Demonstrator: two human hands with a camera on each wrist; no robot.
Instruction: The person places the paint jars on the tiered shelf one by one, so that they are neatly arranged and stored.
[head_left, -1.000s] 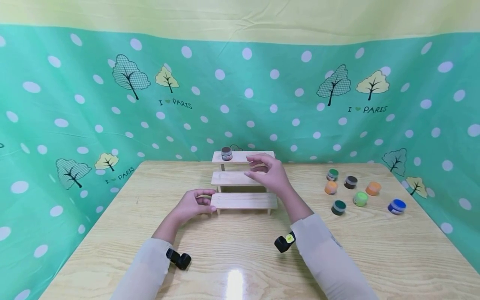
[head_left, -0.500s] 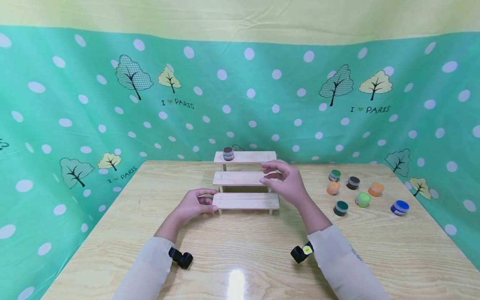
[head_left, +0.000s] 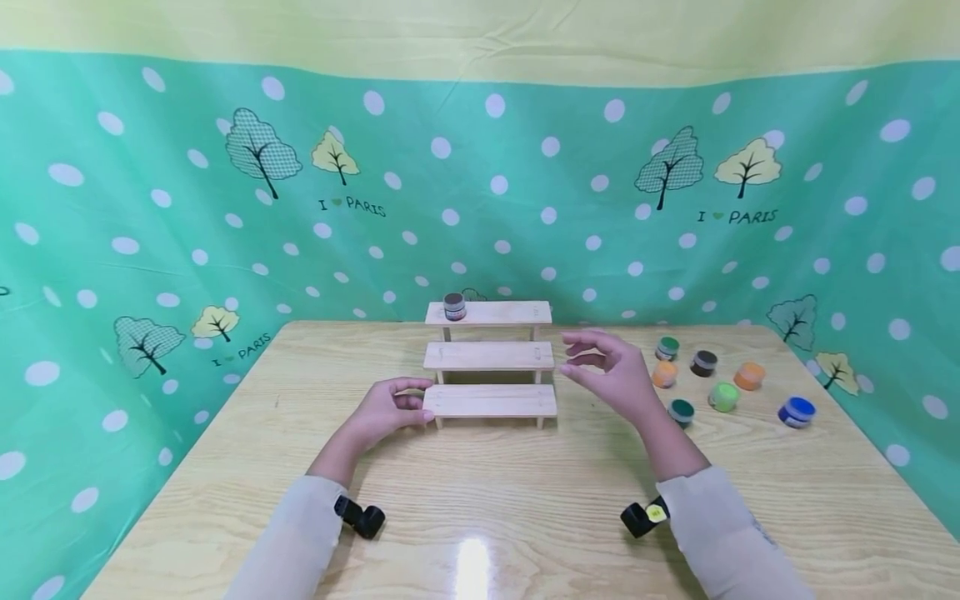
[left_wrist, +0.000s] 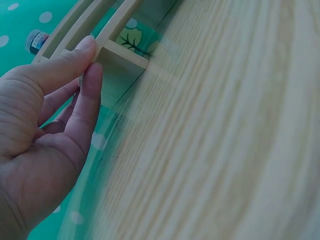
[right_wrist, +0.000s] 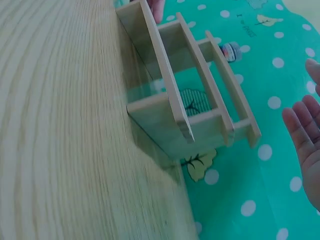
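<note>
The person's left hand (head_left: 384,412) gripped the pale wooden stand with three stepped shelves (head_left: 489,356) at the nine o'clock end of its lowest shelf, thumb and fingertip pinching the board, with twelve o'clock lying straight away from the person. The right hand (head_left: 611,372) hung just off the three o'clock side of the stand, apart from the wood, its fingers bent and its thumb held away from them over a moderate gap. The stand stood upright toward the twelve o'clock edge of the light wood-grain table (head_left: 480,475). On its top shelf, at eleven o'clock from the stand's middle, stood a small clear jar with a dark brown lid (head_left: 454,307). Well out at three o'clock, past the right hand, seven more jars stood on the table. Around the light green jar (head_left: 723,397), the mid-green-lidded jar (head_left: 667,348) was at ten o'clock, the blackish jar (head_left: 703,362) at eleven, the larger orange jar (head_left: 749,376) at two, the blue jar (head_left: 797,412) between three and four, the dark green jar (head_left: 681,412) at eight and the smaller orange jar (head_left: 663,374) between nine and ten. At twelve o'clock, behind everything, hung a teal curtain with white dots and printed trees (head_left: 495,217)
</note>
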